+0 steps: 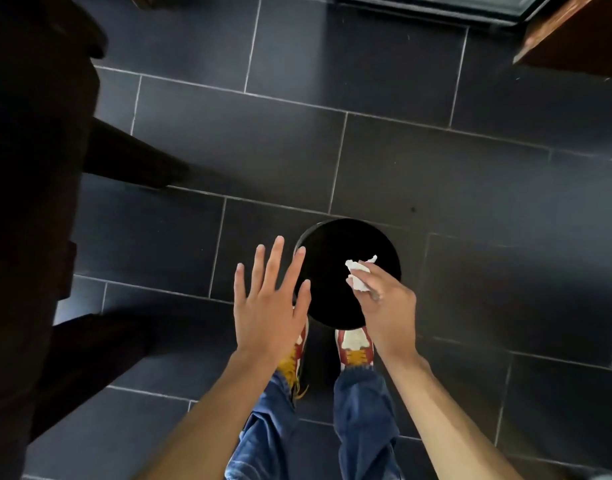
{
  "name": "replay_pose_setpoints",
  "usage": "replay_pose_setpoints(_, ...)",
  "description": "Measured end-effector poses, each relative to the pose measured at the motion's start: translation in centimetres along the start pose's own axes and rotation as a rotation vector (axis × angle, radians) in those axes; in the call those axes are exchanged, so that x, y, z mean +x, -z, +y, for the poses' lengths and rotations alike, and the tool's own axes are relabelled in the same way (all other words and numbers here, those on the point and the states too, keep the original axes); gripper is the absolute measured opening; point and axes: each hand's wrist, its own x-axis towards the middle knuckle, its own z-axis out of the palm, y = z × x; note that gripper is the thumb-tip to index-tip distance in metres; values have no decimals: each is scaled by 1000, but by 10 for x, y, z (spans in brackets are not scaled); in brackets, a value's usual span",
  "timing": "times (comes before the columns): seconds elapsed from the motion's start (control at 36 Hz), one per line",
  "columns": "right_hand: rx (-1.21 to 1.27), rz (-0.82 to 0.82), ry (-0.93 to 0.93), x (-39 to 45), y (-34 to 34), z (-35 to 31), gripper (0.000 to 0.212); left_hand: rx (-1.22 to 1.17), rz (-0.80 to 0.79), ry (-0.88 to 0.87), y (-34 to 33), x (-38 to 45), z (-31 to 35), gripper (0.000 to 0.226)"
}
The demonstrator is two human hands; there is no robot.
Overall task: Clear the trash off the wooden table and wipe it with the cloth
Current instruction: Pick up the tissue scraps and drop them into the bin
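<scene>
White crumpled tissue (pixel 359 276) pinched in right hand (pixel 387 306) above black bin (pixel 346 244) — left hand (pixel 270 299) spread, empty; a late release could drop it onto the floor.

The black bin's (pixel 346 244) inside is too dark to read.

The floor (pixel 436 174) is laid in large dark grey rectangular tiles with pale grout lines, set in a staggered pattern. Soft light brightens the tiles toward the upper middle, while the left side lies in deep shadow. There dark furniture (pixel 38 202) fills the edge of the view, with two dark legs (pixel 135 161) reaching out over the tiles. At the top right shows a corner of reddish-brown wooden furniture (pixel 574 32), and beside it along the top edge runs a dark metal threshold or frame (pixel 436 8)
</scene>
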Motion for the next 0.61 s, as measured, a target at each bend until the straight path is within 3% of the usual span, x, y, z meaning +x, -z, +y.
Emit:
replay_pose_setpoints(0.14,-68,8,34,7,-16,19,30,-1,0,18,-23,7,-1,58)
replay_pose_setpoints(0.61,-143,-80,-128,12,-10,28,37,-8,6,28,-39,-6,-10,56)
